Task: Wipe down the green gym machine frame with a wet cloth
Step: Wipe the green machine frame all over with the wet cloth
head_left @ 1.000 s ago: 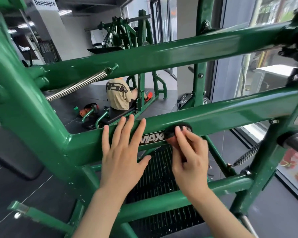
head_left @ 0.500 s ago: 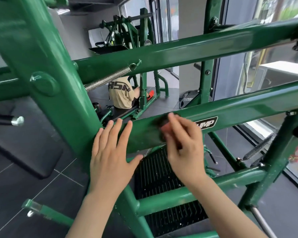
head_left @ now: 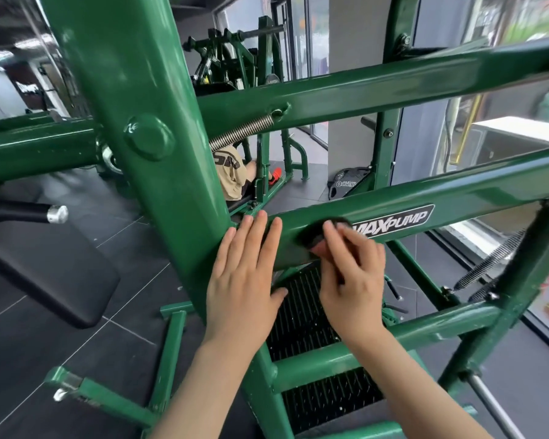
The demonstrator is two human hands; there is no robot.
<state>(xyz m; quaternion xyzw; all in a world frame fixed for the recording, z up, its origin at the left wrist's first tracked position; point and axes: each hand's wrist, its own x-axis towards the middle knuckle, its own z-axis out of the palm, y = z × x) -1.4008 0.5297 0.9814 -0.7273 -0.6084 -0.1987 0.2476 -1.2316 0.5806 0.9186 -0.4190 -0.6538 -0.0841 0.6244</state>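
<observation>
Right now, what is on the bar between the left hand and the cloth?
Nothing: in the head view only bare green paint of the bar separates the left hand from the dark cloth.

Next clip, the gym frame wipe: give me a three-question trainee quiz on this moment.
1. True or false: the left hand holds the cloth.
2. The cloth lies on the crossbar on which side of the MAXPUMP label: A toward the upright post, B away from it?
3. What metal part hangs under the upper bar?

Key: 1 false, the right hand presses it; 2 A; 3 a coil spring.
</observation>
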